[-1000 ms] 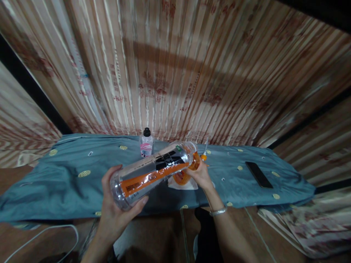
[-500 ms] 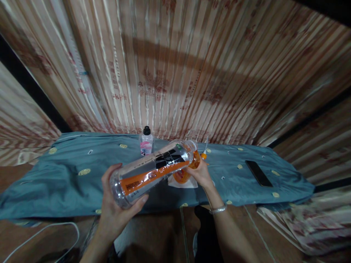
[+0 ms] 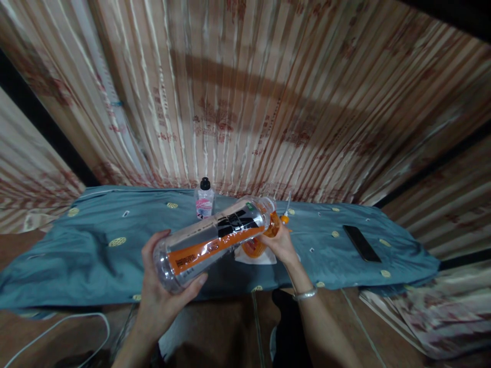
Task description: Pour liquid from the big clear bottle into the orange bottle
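A large clear plastic bottle (image 3: 215, 243) with an orange and black label is tilted across the view, its mouth toward the upper right. My left hand (image 3: 164, 286) is closed around its base end. My right hand (image 3: 282, 243) grips the neck of an orange bottle (image 3: 253, 249) that stands on a white cloth or tissue (image 3: 245, 259). The clear bottle's mouth is at the orange bottle's top; its body partly hides the orange bottle. Just beyond my right hand lies an orange pump top (image 3: 284, 219) with a pale tube.
A clear bottle with a black cap and pink label (image 3: 204, 199) stands behind the tilted bottle. At the right lies a dark phone (image 3: 361, 243) on the blue-green patterned cloth (image 3: 99, 255). Striped curtains (image 3: 230, 102) hang behind; a white cable (image 3: 69, 317) runs along the floor at left.
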Demonstrator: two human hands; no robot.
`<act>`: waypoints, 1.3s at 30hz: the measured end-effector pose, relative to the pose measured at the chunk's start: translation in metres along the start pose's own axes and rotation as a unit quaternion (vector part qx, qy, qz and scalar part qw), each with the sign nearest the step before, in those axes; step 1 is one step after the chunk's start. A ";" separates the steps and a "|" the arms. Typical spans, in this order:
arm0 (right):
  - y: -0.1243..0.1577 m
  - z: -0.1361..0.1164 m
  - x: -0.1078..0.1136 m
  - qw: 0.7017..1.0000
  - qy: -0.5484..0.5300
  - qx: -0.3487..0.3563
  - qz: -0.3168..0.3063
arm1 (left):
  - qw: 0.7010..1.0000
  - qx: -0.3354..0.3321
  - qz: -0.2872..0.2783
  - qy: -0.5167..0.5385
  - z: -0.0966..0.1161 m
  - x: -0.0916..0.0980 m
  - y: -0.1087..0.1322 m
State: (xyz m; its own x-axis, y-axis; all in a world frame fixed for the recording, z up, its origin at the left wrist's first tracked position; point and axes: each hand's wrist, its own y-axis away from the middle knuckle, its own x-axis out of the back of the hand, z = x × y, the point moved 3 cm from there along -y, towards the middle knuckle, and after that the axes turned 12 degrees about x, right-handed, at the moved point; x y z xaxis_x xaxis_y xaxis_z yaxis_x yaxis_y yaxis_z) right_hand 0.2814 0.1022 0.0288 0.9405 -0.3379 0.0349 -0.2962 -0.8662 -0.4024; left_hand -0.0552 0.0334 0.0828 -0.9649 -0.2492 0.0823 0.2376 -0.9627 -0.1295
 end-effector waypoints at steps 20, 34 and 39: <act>0.000 0.003 0.001 1.000 0.005 0.006 -0.009 | 1.000 -0.010 0.011 -0.011 -0.002 0.001 0.000; 0.002 -0.001 -0.001 1.000 0.024 0.007 -0.001 | 1.000 -0.022 0.010 -0.003 0.001 -0.001 0.002; 0.002 -0.007 -0.003 1.000 0.014 0.012 -0.003 | 1.000 -0.015 0.009 -0.013 -0.002 0.001 0.001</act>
State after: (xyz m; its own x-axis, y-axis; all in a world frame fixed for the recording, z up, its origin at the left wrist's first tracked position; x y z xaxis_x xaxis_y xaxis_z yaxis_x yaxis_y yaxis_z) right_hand 0.2772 0.0991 0.0340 0.9372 -0.3433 0.0621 -0.2867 -0.8593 -0.4235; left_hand -0.0560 0.0326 0.0809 -0.9575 -0.2686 0.1054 0.2502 -0.9548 -0.1604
